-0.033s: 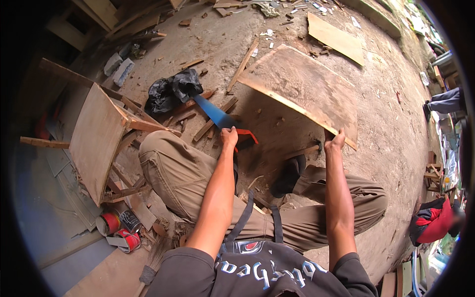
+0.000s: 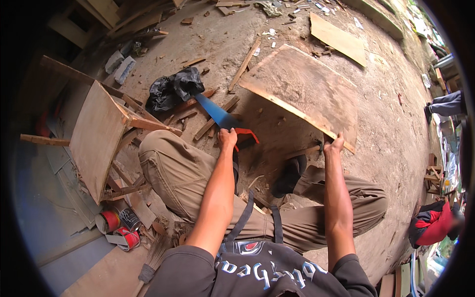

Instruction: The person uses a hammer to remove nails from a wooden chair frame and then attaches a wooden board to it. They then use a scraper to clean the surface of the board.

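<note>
A handsaw (image 2: 212, 110) with a blue blade and orange handle slants across the ground ahead of me. My left hand (image 2: 227, 138) is closed on it where the blade meets the handle. To the right, a stained wooden board (image 2: 302, 84) is tilted, its near edge raised off the ground. My right hand (image 2: 334, 143) grips that edge close to the right corner. Under this edge, beside my foot, lies a hammer (image 2: 308, 150), partly in shadow. A crumpled black plastic bag (image 2: 173, 89) lies at the far end of the saw blade.
On the left stands a wooden frame with a plywood panel (image 2: 96, 141). Cans (image 2: 118, 222) and a broom (image 2: 154, 257) sit near my left side. Wood scraps (image 2: 215, 119) surround the saw; another plywood sheet (image 2: 339, 39) lies farther off. A person in red (image 2: 433, 222) is at right.
My right hand and the board's near right corner have come slightly toward me. My left hand stays on the saw.
</note>
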The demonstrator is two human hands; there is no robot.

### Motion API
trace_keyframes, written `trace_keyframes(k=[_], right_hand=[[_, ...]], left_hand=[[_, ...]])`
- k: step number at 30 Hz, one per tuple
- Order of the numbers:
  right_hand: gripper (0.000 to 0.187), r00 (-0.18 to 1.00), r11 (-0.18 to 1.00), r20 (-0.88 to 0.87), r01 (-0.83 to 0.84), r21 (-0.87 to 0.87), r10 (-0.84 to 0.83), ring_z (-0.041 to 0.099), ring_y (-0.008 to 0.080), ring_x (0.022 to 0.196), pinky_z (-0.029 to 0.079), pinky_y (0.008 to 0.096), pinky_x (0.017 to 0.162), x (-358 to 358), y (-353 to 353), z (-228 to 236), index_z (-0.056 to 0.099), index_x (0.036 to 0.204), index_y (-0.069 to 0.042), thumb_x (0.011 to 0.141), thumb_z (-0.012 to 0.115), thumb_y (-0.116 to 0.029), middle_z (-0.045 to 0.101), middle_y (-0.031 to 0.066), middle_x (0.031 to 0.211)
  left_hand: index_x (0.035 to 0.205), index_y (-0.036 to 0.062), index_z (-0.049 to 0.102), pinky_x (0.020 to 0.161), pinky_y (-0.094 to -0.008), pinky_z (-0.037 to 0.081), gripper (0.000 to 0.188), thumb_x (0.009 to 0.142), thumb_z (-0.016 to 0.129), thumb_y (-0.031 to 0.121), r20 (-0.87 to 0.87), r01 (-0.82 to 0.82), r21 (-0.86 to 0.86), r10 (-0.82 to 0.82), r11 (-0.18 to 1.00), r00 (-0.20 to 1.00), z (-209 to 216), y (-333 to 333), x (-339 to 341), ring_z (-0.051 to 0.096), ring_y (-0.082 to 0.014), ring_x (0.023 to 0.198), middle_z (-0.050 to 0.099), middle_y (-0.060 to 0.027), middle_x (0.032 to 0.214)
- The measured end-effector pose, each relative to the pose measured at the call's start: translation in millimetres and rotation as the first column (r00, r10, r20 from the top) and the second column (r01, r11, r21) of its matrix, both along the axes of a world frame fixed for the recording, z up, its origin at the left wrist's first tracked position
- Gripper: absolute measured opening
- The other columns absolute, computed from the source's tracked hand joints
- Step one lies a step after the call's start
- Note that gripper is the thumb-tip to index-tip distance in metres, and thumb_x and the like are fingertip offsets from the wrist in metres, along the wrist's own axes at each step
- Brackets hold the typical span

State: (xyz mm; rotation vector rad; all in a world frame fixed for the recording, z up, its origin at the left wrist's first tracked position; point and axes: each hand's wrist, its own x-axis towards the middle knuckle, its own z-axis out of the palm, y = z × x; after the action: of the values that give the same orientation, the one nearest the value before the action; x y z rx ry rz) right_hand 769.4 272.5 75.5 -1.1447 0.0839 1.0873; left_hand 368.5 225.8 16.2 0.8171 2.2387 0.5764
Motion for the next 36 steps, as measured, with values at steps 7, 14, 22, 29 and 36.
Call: trace_keyframes(k=[7, 14, 22, 29, 36], right_hand=[[0.045, 0.997, 0.974, 0.043, -0.049, -0.223, 0.060, 0.061, 0.0317, 0.099, 0.054, 0.0488, 0.082, 15, -32, -58, 0.050, 0.119, -0.007, 0.097, 0.041, -0.046, 0.059, 0.0136, 0.115], [0.064, 0.988, 0.977, -0.005, -0.153, -0.146, 0.154, 0.062, 0.0329, 0.099, 0.053, 0.0459, 0.083, 16, -51, -71, 0.051, 0.123, -0.005, 0.093, 0.038, -0.060, 0.061, 0.0149, 0.114], [0.078, 0.969, 0.934, 0.102, -0.184, -0.307, 0.224, 0.059, 0.0274, 0.095, 0.047, 0.0438, 0.074, -3, -36, -63, 0.047, 0.130, -0.016, 0.084, 0.034, -0.077, 0.060, 0.0088, 0.114], [0.081, 0.948, 0.911, 0.007, -0.303, -0.279, 0.318, 0.055, 0.0332, 0.103, 0.040, 0.0540, 0.084, 11, -46, -86, 0.034, 0.140, -0.021, 0.083, 0.032, -0.078, 0.051, 0.0096, 0.130], [0.082, 0.975, 0.894, 0.093, -0.146, -0.424, 0.203, 0.054, 0.0336, 0.103, 0.039, 0.0539, 0.084, -21, -37, -69, 0.037, 0.138, -0.017, 0.083, 0.034, -0.078, 0.052, 0.0119, 0.127]], left_hand=[[0.131, -0.0004, 0.039, 0.110, -0.0549, 0.020, 0.061, 0.081, 0.062, 0.026, -0.395, 0.113, -0.293, -0.228, 0.949, 0.890, -15, -4, -50, 0.028, -0.0332, 0.135, 0.035, -0.0181, 0.141], [0.129, 0.0015, 0.042, 0.112, -0.0514, 0.020, 0.054, 0.081, 0.061, 0.018, -0.447, 0.125, -0.180, -0.194, 0.976, 0.873, -34, 2, -96, 0.026, -0.0307, 0.138, 0.038, -0.0148, 0.141], [0.114, 0.0061, 0.049, 0.098, -0.0469, 0.036, 0.033, 0.084, 0.058, 0.016, -0.590, 0.186, 0.143, -0.067, 0.972, 0.804, -21, 90, -129, 0.047, -0.0326, 0.116, 0.049, -0.0130, 0.121], [0.110, 0.0051, 0.049, 0.098, -0.0474, 0.034, 0.026, 0.085, 0.053, 0.012, -0.669, 0.244, 0.323, 0.038, 0.915, 0.742, -22, 128, -116, 0.046, -0.0320, 0.114, 0.049, -0.0142, 0.114], [0.115, 0.0039, 0.048, 0.105, -0.0496, 0.029, 0.038, 0.080, 0.057, 0.014, -0.641, -0.033, 0.115, 0.100, 0.993, 0.761, -50, 125, -168, 0.045, -0.0315, 0.121, 0.047, -0.0145, 0.124]])
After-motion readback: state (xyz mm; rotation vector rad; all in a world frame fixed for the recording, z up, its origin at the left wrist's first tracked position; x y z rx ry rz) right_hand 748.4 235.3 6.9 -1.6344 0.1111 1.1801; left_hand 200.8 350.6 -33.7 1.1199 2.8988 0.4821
